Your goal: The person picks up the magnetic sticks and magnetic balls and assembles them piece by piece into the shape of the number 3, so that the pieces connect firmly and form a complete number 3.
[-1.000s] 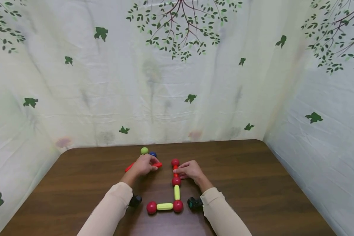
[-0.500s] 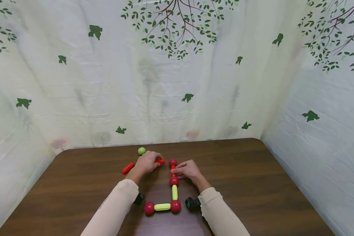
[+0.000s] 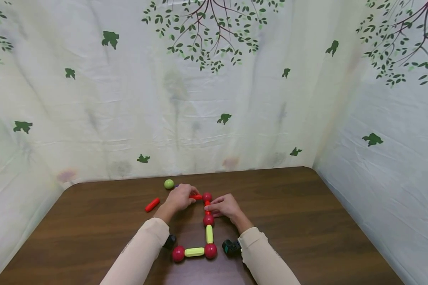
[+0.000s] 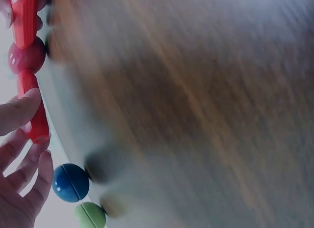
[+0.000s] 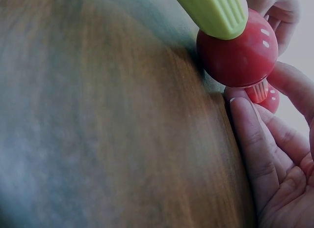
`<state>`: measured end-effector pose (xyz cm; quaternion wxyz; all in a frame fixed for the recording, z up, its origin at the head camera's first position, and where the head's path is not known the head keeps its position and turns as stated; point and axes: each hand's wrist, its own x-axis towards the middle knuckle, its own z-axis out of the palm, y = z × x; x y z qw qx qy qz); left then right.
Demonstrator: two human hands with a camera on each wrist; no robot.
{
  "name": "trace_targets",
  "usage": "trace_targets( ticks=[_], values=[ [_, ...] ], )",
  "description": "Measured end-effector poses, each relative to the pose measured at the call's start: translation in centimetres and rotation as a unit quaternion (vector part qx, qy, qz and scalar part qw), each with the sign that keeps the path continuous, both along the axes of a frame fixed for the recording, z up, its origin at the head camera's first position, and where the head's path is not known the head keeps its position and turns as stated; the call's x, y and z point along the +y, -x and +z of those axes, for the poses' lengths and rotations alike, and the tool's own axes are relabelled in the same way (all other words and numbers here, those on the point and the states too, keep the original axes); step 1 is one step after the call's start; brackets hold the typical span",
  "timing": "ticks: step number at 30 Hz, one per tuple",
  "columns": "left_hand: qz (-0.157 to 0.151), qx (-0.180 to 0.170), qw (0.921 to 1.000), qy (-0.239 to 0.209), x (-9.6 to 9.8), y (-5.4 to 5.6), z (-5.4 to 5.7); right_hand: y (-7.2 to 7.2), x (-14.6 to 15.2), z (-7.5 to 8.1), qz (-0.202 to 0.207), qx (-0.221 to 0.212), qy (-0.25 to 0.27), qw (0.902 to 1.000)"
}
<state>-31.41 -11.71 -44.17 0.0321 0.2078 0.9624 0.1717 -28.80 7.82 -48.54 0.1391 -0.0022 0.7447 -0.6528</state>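
Observation:
My left hand (image 3: 180, 197) pinches a red stick (image 4: 38, 115) between thumb and fingers. The stick's far end meets the farthest red ball (image 3: 207, 197), as the left wrist view also shows. On the other side, my right hand (image 3: 227, 206) grips a second red stick (image 4: 24, 21), which joins that ball to a nearer red ball (image 5: 235, 56). From there a yellow-green stick (image 3: 209, 234) runs to a corner red ball (image 3: 210, 251). Another yellow-green stick (image 3: 194, 252) leads left to an end red ball (image 3: 178, 254).
Beyond my left hand lie a green ball (image 3: 169, 184) and a blue ball (image 4: 71, 183), the latter mostly hidden in the head view. A loose red stick (image 3: 152, 205) lies left of that hand on the brown wooden table (image 3: 289, 221). A leaf-patterned curtain (image 3: 135, 118) hangs behind.
My left hand has carried its red stick rightward until it meets the farthest red ball. My right hand keeps its grip on the other red stick.

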Motion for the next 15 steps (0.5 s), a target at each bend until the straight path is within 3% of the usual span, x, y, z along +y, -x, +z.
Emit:
trace_targets(
  ticks=[15],
  values=[
    [0.014,-0.017,0.9995,-0.021,0.05,0.2,-0.45,-0.1,-0.02,0.14,-0.004,-0.002,-0.012,0.9999]
  ],
)
